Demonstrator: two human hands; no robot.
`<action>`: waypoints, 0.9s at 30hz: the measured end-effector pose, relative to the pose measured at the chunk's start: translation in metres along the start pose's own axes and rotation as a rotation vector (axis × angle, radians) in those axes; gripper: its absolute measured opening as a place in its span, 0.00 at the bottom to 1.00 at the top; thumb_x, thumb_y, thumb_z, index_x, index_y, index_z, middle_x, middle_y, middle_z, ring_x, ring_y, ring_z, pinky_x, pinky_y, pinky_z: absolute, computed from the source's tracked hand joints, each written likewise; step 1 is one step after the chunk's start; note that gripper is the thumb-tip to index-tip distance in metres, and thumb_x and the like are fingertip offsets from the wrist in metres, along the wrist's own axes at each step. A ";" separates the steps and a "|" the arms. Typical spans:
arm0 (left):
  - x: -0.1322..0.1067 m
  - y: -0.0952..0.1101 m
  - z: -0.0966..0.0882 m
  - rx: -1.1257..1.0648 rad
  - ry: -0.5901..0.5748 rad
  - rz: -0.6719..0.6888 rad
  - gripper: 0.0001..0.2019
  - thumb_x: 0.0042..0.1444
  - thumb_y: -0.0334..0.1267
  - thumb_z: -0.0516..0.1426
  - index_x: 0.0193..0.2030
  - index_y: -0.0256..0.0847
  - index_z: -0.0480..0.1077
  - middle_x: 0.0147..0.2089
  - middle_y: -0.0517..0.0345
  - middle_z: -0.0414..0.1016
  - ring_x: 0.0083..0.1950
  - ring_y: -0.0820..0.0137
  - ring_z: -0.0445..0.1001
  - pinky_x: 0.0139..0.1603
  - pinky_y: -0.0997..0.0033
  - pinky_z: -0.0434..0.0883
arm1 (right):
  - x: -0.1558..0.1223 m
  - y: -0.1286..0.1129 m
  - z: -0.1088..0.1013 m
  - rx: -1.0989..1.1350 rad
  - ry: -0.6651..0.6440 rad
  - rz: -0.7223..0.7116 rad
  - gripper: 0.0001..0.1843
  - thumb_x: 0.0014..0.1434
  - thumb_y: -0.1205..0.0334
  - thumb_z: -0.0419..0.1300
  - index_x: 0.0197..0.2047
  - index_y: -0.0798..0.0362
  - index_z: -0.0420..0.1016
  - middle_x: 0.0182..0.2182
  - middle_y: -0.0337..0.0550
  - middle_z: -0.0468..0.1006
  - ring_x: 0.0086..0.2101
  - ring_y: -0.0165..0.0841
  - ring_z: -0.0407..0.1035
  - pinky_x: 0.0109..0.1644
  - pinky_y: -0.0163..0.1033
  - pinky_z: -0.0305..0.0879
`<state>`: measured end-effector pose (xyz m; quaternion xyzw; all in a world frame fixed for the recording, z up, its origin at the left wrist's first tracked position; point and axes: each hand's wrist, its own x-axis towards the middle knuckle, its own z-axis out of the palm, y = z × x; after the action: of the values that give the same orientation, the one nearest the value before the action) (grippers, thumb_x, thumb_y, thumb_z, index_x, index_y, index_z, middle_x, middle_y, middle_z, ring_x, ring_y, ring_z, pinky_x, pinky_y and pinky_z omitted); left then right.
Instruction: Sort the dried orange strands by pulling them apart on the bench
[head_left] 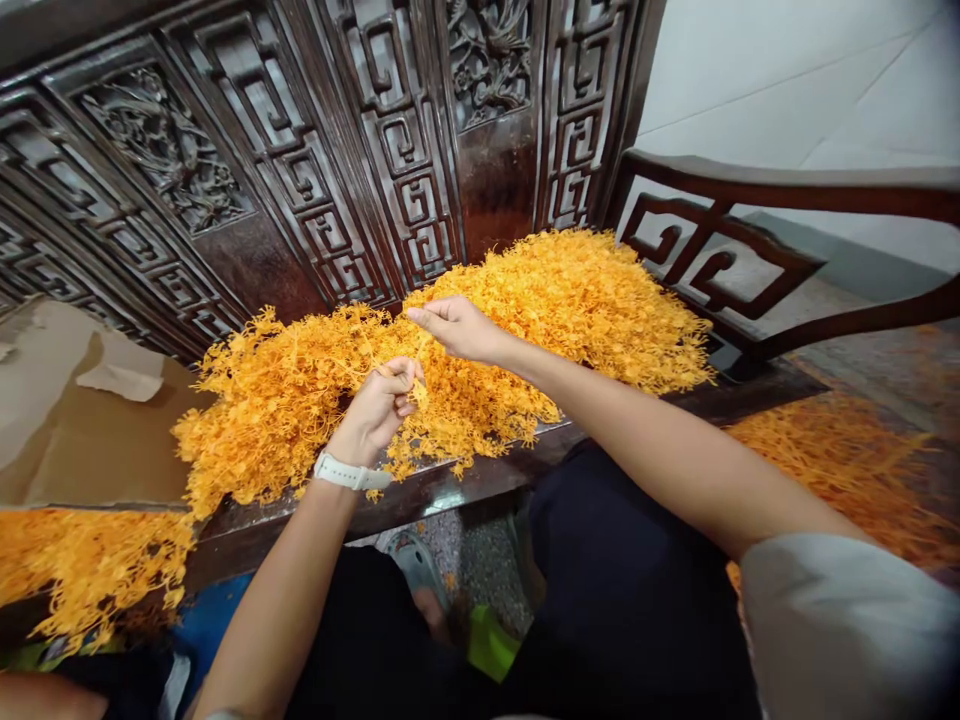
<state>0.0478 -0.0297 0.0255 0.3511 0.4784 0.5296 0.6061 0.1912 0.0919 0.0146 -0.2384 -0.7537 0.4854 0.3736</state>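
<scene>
As the left hand pinches an orange sprig at its fingertips, the right hand pinches the heap just beyond.

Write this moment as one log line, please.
left hand: pinches sprig | right hand: pinched shut above pile | pile: orange, on bench

Backrest: dark glossy wood, carved fretwork and floral panels.
Armrest: the same dark wood with open fretwork, at the right.
Bench: dark polished front edge.
Wall: plain white, behind the armrest.
Floor: grey and speckled.
Cardboard: a brown sheet, at the left.
Light: soft and even.
</scene>
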 end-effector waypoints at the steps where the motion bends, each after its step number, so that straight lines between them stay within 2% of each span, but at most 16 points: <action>1: 0.000 -0.001 0.001 0.007 0.002 0.003 0.11 0.36 0.25 0.65 0.26 0.36 0.67 0.32 0.65 0.70 0.18 0.87 0.53 0.17 0.84 0.53 | 0.003 0.002 -0.002 -0.120 0.005 -0.075 0.35 0.72 0.34 0.56 0.24 0.49 0.49 0.20 0.32 0.50 0.23 0.25 0.47 0.28 0.38 0.50; 3: -0.004 -0.001 0.002 0.039 -0.002 0.017 0.10 0.35 0.24 0.63 0.24 0.36 0.66 0.31 0.64 0.70 0.19 0.86 0.53 0.18 0.83 0.52 | 0.009 0.008 -0.015 -0.338 0.002 -0.149 0.34 0.74 0.39 0.54 0.23 0.50 0.52 0.21 0.34 0.55 0.26 0.27 0.49 0.34 0.40 0.55; 5: -0.010 0.001 0.002 0.089 -0.061 0.047 0.08 0.35 0.23 0.63 0.23 0.36 0.68 0.28 0.62 0.69 0.21 0.83 0.59 0.19 0.82 0.55 | 0.013 0.020 -0.039 -0.501 0.054 -0.083 0.29 0.77 0.46 0.51 0.25 0.50 0.56 0.22 0.37 0.60 0.26 0.29 0.52 0.39 0.42 0.59; 7: -0.015 0.002 0.001 0.106 -0.114 0.102 0.07 0.38 0.24 0.64 0.23 0.36 0.71 0.26 0.60 0.69 0.24 0.79 0.64 0.21 0.81 0.57 | 0.014 0.036 -0.070 -0.627 0.222 0.039 0.24 0.77 0.51 0.48 0.28 0.49 0.60 0.24 0.39 0.63 0.27 0.31 0.56 0.42 0.44 0.63; 9: -0.015 0.001 -0.002 0.046 -0.105 0.141 0.08 0.42 0.24 0.65 0.26 0.37 0.72 0.28 0.61 0.71 0.23 0.80 0.62 0.21 0.81 0.58 | 0.011 0.053 -0.096 -0.706 0.421 0.101 0.19 0.76 0.53 0.48 0.33 0.50 0.66 0.25 0.42 0.64 0.31 0.36 0.61 0.45 0.48 0.66; 11: -0.010 -0.001 -0.004 -0.059 -0.071 0.137 0.08 0.45 0.23 0.66 0.30 0.38 0.74 0.31 0.62 0.73 0.21 0.83 0.57 0.22 0.82 0.57 | 0.009 0.062 -0.107 -0.734 0.481 0.081 0.13 0.73 0.52 0.53 0.43 0.51 0.71 0.31 0.47 0.70 0.37 0.42 0.67 0.50 0.51 0.68; 13: -0.002 -0.004 -0.005 -0.159 -0.055 0.127 0.09 0.49 0.23 0.66 0.34 0.39 0.75 0.34 0.61 0.75 0.21 0.84 0.55 0.22 0.82 0.58 | 0.007 0.063 -0.102 -0.761 0.438 0.027 0.16 0.69 0.52 0.58 0.54 0.53 0.71 0.43 0.54 0.75 0.46 0.47 0.70 0.57 0.55 0.69; 16: 0.007 -0.007 -0.002 -0.261 -0.023 0.148 0.06 0.58 0.26 0.66 0.37 0.40 0.75 0.40 0.58 0.79 0.22 0.83 0.56 0.24 0.82 0.60 | 0.007 0.055 -0.082 -0.810 0.378 -0.002 0.23 0.66 0.56 0.61 0.61 0.57 0.70 0.57 0.61 0.72 0.57 0.54 0.67 0.66 0.61 0.64; 19: 0.008 -0.006 0.001 -0.290 0.009 0.194 0.04 0.64 0.28 0.64 0.39 0.41 0.76 0.46 0.57 0.80 0.24 0.83 0.58 0.24 0.81 0.62 | 0.007 0.045 -0.068 -0.776 0.330 -0.009 0.24 0.66 0.60 0.60 0.63 0.58 0.71 0.56 0.60 0.73 0.59 0.54 0.66 0.69 0.63 0.63; 23: 0.007 0.000 -0.003 -0.280 0.065 0.242 0.03 0.66 0.32 0.65 0.44 0.45 0.79 0.51 0.59 0.79 0.24 0.84 0.58 0.24 0.80 0.63 | 0.003 0.026 -0.059 -0.725 0.324 -0.021 0.13 0.67 0.58 0.62 0.49 0.57 0.80 0.58 0.60 0.71 0.61 0.55 0.66 0.72 0.63 0.60; 25: 0.008 0.001 -0.005 -0.290 0.090 0.255 0.04 0.65 0.34 0.66 0.45 0.45 0.79 0.50 0.60 0.79 0.24 0.84 0.57 0.24 0.80 0.62 | -0.003 0.010 -0.048 -0.595 0.274 -0.022 0.17 0.71 0.53 0.58 0.50 0.57 0.80 0.55 0.60 0.74 0.59 0.52 0.69 0.69 0.60 0.64; 27: 0.011 0.002 -0.006 -0.322 0.100 0.268 0.05 0.63 0.33 0.68 0.43 0.45 0.77 0.46 0.61 0.78 0.23 0.84 0.56 0.24 0.80 0.62 | -0.011 -0.008 -0.031 -0.385 0.150 -0.063 0.23 0.74 0.46 0.54 0.57 0.55 0.77 0.54 0.58 0.78 0.56 0.47 0.72 0.64 0.55 0.68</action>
<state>0.0416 -0.0194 0.0237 0.2835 0.3664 0.6918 0.5538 0.2224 0.0977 0.0257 -0.3171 -0.8097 0.3011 0.3914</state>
